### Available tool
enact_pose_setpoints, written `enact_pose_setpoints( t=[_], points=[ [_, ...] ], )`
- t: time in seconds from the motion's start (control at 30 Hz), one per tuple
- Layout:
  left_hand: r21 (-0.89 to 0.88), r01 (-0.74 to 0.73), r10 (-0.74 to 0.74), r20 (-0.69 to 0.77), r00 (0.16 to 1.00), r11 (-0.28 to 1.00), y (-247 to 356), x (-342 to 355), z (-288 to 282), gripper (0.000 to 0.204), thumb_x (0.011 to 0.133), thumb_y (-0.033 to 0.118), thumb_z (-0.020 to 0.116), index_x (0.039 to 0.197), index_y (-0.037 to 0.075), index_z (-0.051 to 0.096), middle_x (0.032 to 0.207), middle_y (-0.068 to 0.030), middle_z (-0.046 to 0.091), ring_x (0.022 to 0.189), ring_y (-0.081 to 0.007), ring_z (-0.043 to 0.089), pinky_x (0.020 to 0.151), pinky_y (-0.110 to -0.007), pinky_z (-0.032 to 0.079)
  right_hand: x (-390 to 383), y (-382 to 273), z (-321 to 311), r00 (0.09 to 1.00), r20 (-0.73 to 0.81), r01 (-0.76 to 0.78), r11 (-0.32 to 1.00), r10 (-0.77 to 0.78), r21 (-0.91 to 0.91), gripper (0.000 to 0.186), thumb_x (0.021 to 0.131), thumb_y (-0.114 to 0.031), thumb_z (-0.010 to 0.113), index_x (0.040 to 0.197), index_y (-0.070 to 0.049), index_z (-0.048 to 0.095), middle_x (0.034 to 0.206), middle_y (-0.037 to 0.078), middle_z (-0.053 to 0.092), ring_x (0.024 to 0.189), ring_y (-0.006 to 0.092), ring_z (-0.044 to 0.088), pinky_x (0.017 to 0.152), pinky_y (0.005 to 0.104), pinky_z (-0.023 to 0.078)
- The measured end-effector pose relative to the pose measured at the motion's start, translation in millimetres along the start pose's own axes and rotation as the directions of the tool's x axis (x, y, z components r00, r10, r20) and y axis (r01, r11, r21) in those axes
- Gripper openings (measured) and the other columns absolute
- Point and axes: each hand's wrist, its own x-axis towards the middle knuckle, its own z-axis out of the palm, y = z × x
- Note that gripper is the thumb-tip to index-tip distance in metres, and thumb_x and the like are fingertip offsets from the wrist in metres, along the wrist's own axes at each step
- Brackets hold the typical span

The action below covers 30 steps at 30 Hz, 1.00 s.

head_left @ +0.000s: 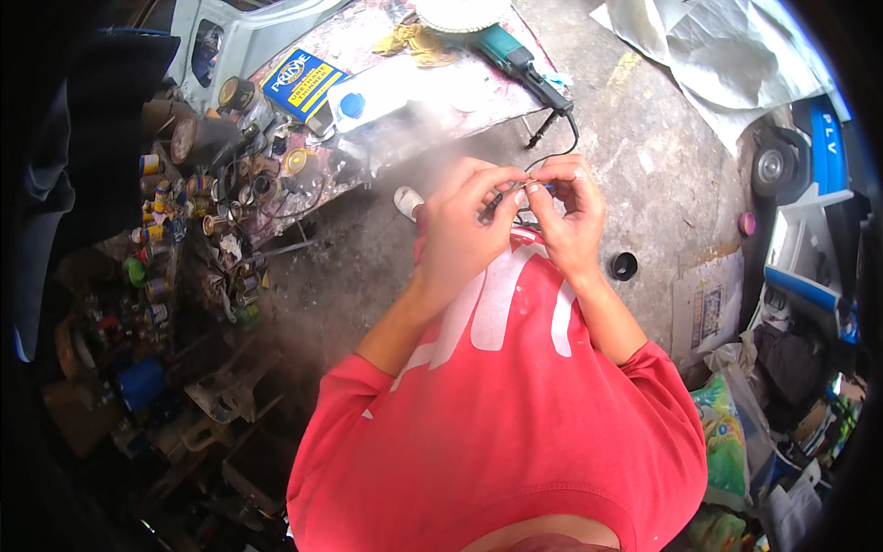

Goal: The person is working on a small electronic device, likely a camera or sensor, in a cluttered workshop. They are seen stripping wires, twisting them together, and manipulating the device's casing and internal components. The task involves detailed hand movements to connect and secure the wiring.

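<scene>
My left hand (471,210) and my right hand (568,204) are raised close together in front of my red shirt. Both have thumb and fingers pinched on a thin black cord (577,138), which loops up to the power tool. A small blue bit (550,188) shows by the right fingertips, perhaps a wire; the cord's end is too small to make out. The green and black power tool (504,46) lies on the table (501,103), its round white pad (460,13) at the far edge. Some dark cord hangs below my fingers.
On the table are a blue and yellow can (303,85), a white container with a blue cap (352,105) and yellowish gloves (414,42). Cluttered cans and jars (161,221) fill the left. A black cup (624,266) and flattened cardboard (710,304) lie on the floor at right.
</scene>
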Motion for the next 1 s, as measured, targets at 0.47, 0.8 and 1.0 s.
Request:
enact_pose_setpoints(
  t=[0.47,0.8,1.0],
  points=[
    [-0.421,0.357,-0.257,0.277,0.926,0.834,19,-4,-20,0.022,0.087,0.003,0.069,0.109,0.002,0.071,0.100,-0.0058,0.066,0.081,-0.0113,0.066,0.065,-0.025,0.051,7,3,-10,0.993,0.029,0.107,0.989,-0.111,0.103,0.017,0.075,0.006,0.070,0.088,-0.004,0.066,0.091,0.007,0.058,0.081,0.0155,0.058,0.070,0.0282,0.047],
    [-0.337,0.601,-0.270,0.663,0.698,0.725,-12,26,-41,0.020,0.091,0.007,0.070,0.107,-0.005,0.071,0.088,-0.0081,0.072,0.071,-0.0102,0.065,0.063,-0.024,0.051,12,1,-17,0.937,0.293,0.162,0.980,-0.190,0.120,0.016,0.075,0.004,0.072,0.088,-0.004,0.067,0.091,0.008,0.062,0.082,0.0185,0.061,0.071,0.0299,0.048],
    [-0.339,0.591,-0.280,0.641,0.715,0.732,-4,27,-41,0.015,0.091,0.005,0.070,0.101,-0.007,0.072,0.081,-0.0083,0.072,0.069,-0.0092,0.064,0.060,-0.023,0.050,16,-5,-23,0.930,0.325,0.135,0.982,-0.171,0.132,0.015,0.074,0.003,0.074,0.086,-0.004,0.069,0.090,0.008,0.062,0.079,0.0176,0.061,0.069,0.0291,0.048]
  ],
)
